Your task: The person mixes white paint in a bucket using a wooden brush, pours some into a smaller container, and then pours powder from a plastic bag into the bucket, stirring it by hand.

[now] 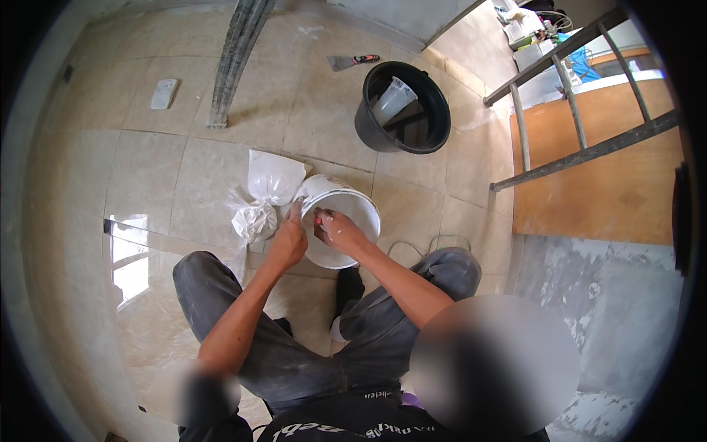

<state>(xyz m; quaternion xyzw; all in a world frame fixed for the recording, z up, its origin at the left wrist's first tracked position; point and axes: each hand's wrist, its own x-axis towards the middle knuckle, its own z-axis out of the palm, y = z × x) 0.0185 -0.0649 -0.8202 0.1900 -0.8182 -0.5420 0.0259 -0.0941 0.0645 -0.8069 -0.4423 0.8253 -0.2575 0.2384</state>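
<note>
A round white plastic bucket (340, 218) sits on the tiled floor (184, 162), smeared white inside. The left hand (287, 241) grips its near rim; the powder-dusted right hand (337, 230) reaches inside, fingers curled, hold unclear.

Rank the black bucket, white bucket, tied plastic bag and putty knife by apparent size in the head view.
1. Black bucket and white bucket: look alike, and nearness blurs it.
2. Tied plastic bag.
3. Putty knife.

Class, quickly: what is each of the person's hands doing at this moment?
Left hand: resting on the rim of the white bucket; whether it grips cannot be told.
Right hand: inside the bucket, closed on a small red-tipped object.
</note>
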